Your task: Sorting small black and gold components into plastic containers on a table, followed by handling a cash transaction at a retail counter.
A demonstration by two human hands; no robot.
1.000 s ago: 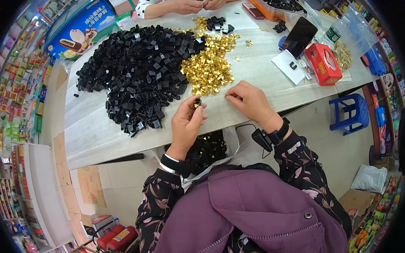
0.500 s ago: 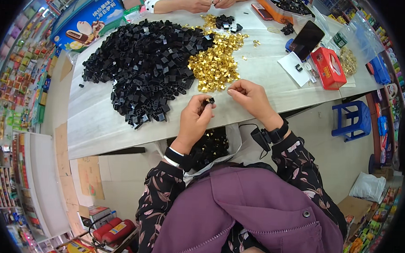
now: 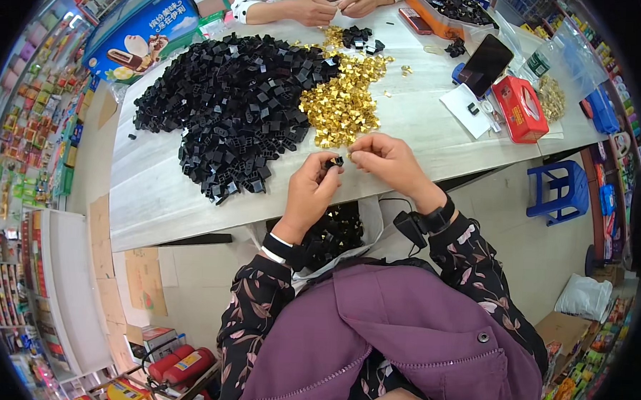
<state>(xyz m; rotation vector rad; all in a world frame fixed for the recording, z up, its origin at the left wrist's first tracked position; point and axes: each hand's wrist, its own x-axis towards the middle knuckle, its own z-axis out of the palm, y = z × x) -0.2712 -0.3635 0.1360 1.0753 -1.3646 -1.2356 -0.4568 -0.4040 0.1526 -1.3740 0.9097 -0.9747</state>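
Nearest: one purple jacket (image 3: 401, 311), worn over dark floral sleeves. Beyond it, one white bag (image 3: 374, 227), open below the table edge, holding black pieces, some showing gold.

Left hand (image 3: 307, 199): thumb and fingers pinched narrow on a small black piece (image 3: 337, 161), held above the table's near edge. Right hand (image 3: 392, 164): fingertips pinched, apparently on a tiny gold piece (image 3: 350, 157); its outline is too small to read.

Change noted: half a second ago the right fingertips stand farther from the left hand; now they are just beside it. This sets the gold piece next to the black one, which reads as the two being brought together; whether they touch cannot be told.

Table (image 3: 155, 218): pale, wood-grained. On it, one large heap of black pieces (image 3: 224, 110); adjoining at right, one heap of gold pieces (image 3: 339, 108). Farther right, one red box (image 3: 519, 112) and one dark phone (image 3: 486, 63), propped.

Farthest: a co-worker's two hands (image 3: 316, 12), fingertips close together; one orange tray (image 3: 420, 7) of black pieces.
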